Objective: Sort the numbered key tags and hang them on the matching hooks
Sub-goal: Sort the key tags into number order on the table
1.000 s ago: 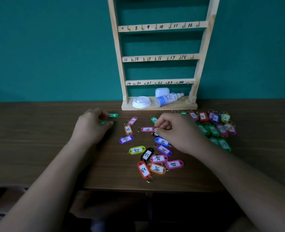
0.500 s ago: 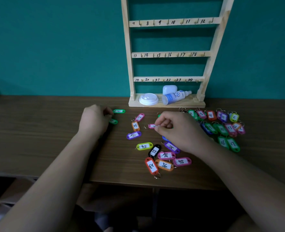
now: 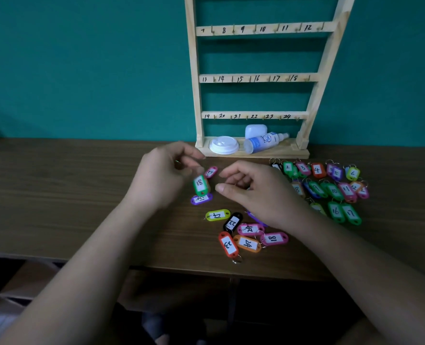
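Key tags (image 3: 247, 243) lie in two groups on the worktop (image 3: 57, 195). One is a loose scatter near the front edge, between the forearms. The other is the sorted rows (image 3: 334, 191) to the right, low numbers up to 17. None hangs on the wooden rack (image 3: 256, 78) yet; the hooks in view, numbered 7 to 24, are bare.

Left hand (image 3: 161, 180): thumb and fingertips pinched together. Green tag 18 (image 3: 201, 186) dangles just below them, clear of the worktop, label to camera. Pinch seems to be at the ring end; the ring itself is hidden.

Right hand (image 3: 261, 195): fingers curled in, thumb out, just beside the green tag, not touching it. Cannot tell whether anything sits inside the curl.

Handling, as judged:
- Small, light, stiff plastic body with a paper label and a thin split ring.
- Body looks smooth and likely swings freely from the ring.
- Best hold is probably the body, flat between thumb and forefinger, leaving the ring free for the hook.

Hook 18 (image 3: 308, 77) sits at the right end of the middle rail. It looks slim, so the ring must meet it squarely.
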Available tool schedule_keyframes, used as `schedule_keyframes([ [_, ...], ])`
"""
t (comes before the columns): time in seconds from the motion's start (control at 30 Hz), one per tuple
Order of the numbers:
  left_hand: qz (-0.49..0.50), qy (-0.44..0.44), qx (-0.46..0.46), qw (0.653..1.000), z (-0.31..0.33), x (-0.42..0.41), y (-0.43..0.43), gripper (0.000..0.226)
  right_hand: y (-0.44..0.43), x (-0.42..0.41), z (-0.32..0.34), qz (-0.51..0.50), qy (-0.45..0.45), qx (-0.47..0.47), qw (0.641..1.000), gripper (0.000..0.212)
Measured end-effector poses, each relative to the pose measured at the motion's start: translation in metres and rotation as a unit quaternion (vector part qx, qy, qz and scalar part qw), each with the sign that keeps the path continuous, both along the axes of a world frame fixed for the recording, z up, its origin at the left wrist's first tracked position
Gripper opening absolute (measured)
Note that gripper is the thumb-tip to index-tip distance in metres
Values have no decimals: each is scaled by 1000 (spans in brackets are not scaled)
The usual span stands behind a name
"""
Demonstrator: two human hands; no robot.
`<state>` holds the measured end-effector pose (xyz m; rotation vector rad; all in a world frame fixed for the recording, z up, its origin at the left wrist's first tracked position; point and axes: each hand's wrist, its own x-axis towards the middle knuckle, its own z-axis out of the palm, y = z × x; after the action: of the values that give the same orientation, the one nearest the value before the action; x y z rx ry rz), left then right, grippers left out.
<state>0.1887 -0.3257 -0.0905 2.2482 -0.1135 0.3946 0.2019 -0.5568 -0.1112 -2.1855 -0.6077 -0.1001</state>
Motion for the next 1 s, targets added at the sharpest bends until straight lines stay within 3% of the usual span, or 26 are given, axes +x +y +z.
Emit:
schedule_keyframes([
  [0.1, -66, 13, -35, 997, 0, -9, -19, 26, 4, -4, 1, 14, 22, 31, 999, 27],
  [0.37, -94, 35, -63, 993, 1, -15, -26, 21, -8, -8, 8, 12, 48, 63, 997, 11],
  [0.77, -68, 178, 216, 957, -5, -27, -15, 33, -47, -5, 8, -37, 40, 32, 998, 5],
  [1.0, -52, 182, 266, 945, -5, -23, -20, 19, -70, -8, 11, -77, 63, 52, 994, 6],
])
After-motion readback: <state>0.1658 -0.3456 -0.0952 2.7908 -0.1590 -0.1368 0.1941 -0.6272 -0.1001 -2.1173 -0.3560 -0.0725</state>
